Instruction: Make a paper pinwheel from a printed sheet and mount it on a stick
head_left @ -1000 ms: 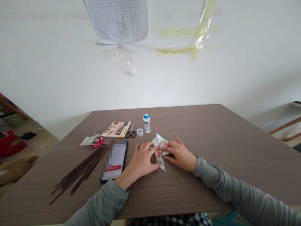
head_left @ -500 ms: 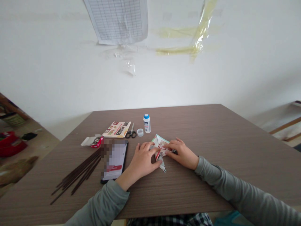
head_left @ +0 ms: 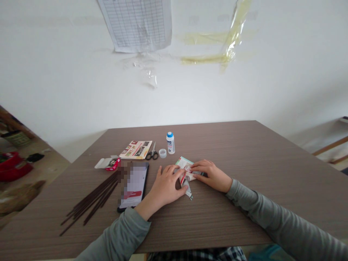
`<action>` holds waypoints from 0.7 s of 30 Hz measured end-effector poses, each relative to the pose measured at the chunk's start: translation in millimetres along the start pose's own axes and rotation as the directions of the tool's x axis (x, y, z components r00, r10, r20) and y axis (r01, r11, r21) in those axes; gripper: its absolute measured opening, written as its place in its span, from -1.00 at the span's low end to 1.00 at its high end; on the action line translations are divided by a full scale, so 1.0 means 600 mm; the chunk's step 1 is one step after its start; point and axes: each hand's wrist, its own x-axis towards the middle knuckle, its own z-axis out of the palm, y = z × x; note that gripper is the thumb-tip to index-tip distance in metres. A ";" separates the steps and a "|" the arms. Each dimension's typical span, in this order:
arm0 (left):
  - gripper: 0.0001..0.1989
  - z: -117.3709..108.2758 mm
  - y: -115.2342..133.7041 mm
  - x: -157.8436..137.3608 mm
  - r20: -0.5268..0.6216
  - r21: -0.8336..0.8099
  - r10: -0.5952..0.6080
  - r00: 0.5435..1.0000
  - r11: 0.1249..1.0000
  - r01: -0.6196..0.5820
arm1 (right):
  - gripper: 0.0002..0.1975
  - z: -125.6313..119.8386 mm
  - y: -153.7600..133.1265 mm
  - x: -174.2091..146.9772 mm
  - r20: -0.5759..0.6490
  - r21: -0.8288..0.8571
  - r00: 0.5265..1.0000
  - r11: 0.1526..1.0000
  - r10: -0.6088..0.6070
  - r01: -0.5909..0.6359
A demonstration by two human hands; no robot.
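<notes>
A small folded printed paper [head_left: 188,177], white with red and green print, lies on the table between my hands. Its lower point sticks out toward me. My left hand [head_left: 169,184] curves over the paper's left side, fingertips pressing on it and thumb at the lower point. From the right, my right hand [head_left: 211,175] holds the paper's other side, with fingers and thumb drawn together on it. The fingers partly cover the folds.
Beyond the hands stand a white bottle with a blue cap [head_left: 170,143] and a clear round lid [head_left: 162,153]. To the left lie scissors [head_left: 152,155], a printed booklet [head_left: 136,149], an opened red box [head_left: 112,164], a phone [head_left: 136,185] and several thin brown sticks [head_left: 94,197].
The paper's upper part looks flatter, its far flap lying differently under the fingers. My right fingers have shifted slightly on it; my left hand stays nearly in place.
</notes>
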 end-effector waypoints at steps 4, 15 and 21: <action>-0.37 0.001 -0.001 0.001 -0.006 -0.008 -0.003 1.000 1.000 0.003 | -0.71 0.001 -0.002 0.000 0.020 -0.031 1.000 0.999 0.009 -0.008; -0.47 0.000 0.000 0.000 0.007 0.007 -0.001 1.000 1.000 0.001 | -0.66 -0.003 -0.018 -0.003 0.034 -0.052 0.998 0.998 0.043 -0.041; -0.45 -0.003 0.000 0.001 0.009 0.009 0.001 1.000 1.000 -0.001 | -0.63 -0.005 -0.036 -0.004 0.084 -0.147 0.996 0.989 0.039 -0.027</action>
